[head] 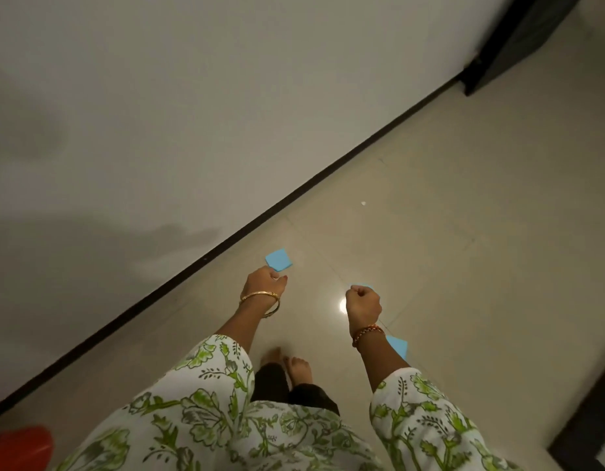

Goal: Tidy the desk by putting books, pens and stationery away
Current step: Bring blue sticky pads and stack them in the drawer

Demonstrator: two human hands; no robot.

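Observation:
I am standing and looking down at a tiled floor. My left hand (265, 280), with a gold bangle on its wrist, pinches a corner of a blue square sticky note (279, 260) that sticks out beyond the fingers. My right hand (363, 302) is curled into a fist, and a thin blue paper edge (362, 286) shows above its knuckles. Another blue paper piece (397, 345) shows beside my right forearm; I cannot tell whether it is held or lies on the floor. No desk, books or pens are in view.
A pale wall (192, 113) with a black skirting strip (294, 195) runs diagonally on the left. A dark door frame (511, 39) stands at the top right and dark furniture (589, 433) at the bottom right. A red object (19, 447) sits at the bottom left. My bare feet (294, 368) are on the floor.

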